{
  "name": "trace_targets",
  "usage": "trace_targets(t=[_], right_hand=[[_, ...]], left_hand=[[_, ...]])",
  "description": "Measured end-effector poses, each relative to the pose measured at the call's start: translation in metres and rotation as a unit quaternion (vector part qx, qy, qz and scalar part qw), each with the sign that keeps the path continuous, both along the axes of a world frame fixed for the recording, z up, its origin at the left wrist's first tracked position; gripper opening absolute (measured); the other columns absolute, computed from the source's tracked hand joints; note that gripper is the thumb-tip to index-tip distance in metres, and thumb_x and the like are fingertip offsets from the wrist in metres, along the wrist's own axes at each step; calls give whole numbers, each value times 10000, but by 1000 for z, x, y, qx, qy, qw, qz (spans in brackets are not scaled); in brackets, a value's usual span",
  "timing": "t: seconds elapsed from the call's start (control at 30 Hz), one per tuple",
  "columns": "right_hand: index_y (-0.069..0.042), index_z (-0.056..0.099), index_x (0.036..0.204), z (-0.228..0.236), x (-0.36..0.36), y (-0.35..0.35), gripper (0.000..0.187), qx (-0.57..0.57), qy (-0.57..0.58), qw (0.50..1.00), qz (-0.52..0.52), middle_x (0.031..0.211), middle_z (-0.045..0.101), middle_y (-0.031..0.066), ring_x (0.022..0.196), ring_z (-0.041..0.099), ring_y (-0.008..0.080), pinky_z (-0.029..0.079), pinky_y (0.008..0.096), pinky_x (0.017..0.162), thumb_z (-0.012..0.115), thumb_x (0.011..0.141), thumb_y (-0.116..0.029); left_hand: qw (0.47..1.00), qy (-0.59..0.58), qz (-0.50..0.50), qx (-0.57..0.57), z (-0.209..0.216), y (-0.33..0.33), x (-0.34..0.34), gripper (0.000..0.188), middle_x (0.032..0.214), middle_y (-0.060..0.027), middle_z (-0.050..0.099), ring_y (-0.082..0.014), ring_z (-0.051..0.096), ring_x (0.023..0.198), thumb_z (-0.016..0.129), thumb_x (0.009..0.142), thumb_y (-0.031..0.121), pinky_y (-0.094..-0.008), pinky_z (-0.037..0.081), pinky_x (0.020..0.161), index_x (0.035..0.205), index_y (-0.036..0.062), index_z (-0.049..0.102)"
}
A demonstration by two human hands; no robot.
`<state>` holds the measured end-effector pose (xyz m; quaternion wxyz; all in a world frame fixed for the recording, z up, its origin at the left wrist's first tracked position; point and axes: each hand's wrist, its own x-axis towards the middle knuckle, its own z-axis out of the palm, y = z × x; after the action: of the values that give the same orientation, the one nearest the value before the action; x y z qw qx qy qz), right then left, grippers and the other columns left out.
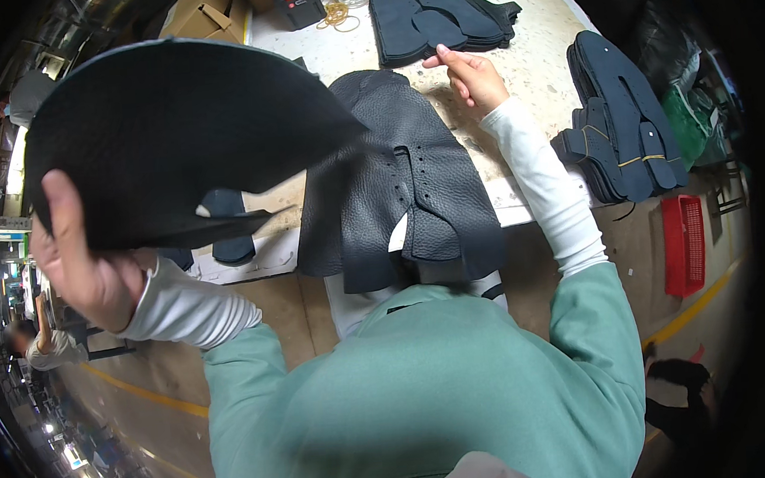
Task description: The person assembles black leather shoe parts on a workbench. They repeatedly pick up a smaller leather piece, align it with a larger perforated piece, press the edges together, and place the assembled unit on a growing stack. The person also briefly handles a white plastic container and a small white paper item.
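My left hand [86, 257] is closed on a large black leather piece [174, 129], lifted at the left, its thumb lying over the near surface. The leather has a curved outer edge and a narrow strip at its lower end. In front of me, grained black leather pieces [371, 187] lie over the table's front edge, with punched holes and a slit down the middle. My right hand [471, 78] hovers beyond them with loosely bent fingers, and no thing shows in it. Its fingertips are nearest a stack of flat black cut pieces [405, 27]; contact cannot be made out.
On the right of the pale table [530, 81] lies another stack of black pieces [625, 119], bound with rubber bands. At the back are a cardboard box [203, 18], a black-and-red battery [300, 6] and loose rubber bands [336, 16]. A red crate [683, 247] stands on the floor.
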<state>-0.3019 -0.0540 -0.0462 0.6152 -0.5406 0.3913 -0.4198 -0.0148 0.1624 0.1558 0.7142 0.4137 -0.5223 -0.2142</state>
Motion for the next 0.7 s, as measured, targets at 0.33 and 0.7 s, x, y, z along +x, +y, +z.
trace_targets(t=[0.33,0.7], right_hand=[[-10,644,968,14,23,-13,390,-31,-2,999,38,757,612,-36,584,493,17,382,138,551,545,892,-380],[33,586,1103,-1,46,18,361,-122,42,983,130,972,646,71,883,569,108,439,242,801,541,905,-266]], left_hand=[[944,-3,-243,222,-101,-98,-55,219,871,-16,645,-61,577,741,583,880,175,-190,437,685,976,-13,642],[922,59,-247,294,-205,-147,-48,332,976,-61,643,-102,597,831,561,899,254,-202,455,755,1051,-37,609]])
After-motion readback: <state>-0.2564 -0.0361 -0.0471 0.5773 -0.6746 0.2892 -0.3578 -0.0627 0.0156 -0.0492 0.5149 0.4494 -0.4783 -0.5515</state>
